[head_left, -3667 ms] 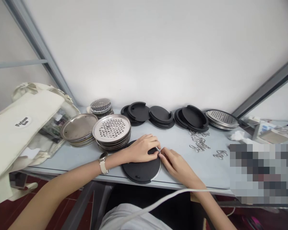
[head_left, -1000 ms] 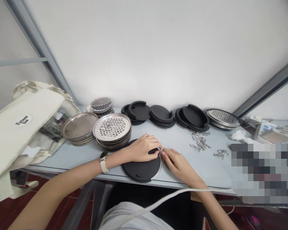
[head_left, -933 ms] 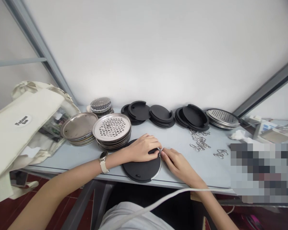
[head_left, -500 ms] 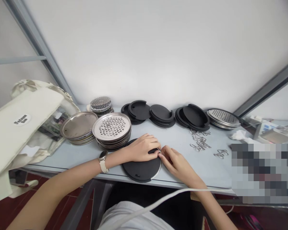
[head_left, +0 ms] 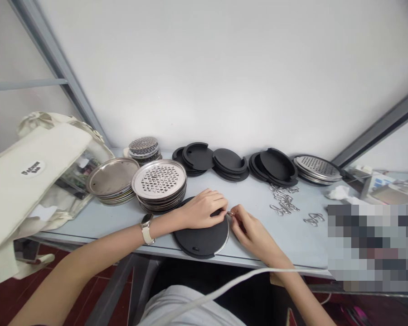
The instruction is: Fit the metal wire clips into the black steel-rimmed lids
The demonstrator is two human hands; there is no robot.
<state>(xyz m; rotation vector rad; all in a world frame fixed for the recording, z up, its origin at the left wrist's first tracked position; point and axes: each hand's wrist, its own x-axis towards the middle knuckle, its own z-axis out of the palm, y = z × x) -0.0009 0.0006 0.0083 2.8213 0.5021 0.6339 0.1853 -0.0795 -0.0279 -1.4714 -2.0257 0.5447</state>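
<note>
A black round disc point(head_left: 200, 237) with a thin silver rim along its right side lies at the table's front edge. My left hand point(head_left: 206, 209) lies over its upper part, fingers bent down at the upper right edge and closed on it. Just beyond that edge, my right hand point(head_left: 246, 226) pinches a small shiny metal clip point(head_left: 230, 213) between thumb and finger. Most of the clip is hidden, and I cannot tell whether it is attached to the disc. Several similar loose metal clips point(head_left: 284, 200) lie in a heap to the right.
Grater plates point(head_left: 159, 179) and plain metal discs point(head_left: 114, 174) are stacked at left, beside a cream bag point(head_left: 54, 158). Black discs point(head_left: 229, 160) line the wall, with more grater plates point(head_left: 318, 167) at far right. A white cable point(head_left: 245, 274) crosses before me.
My right hand has shifted slightly right, away from the left fingertips, with the small metal clip in its pinch. My left hand and the disc stay nearly in place.
</note>
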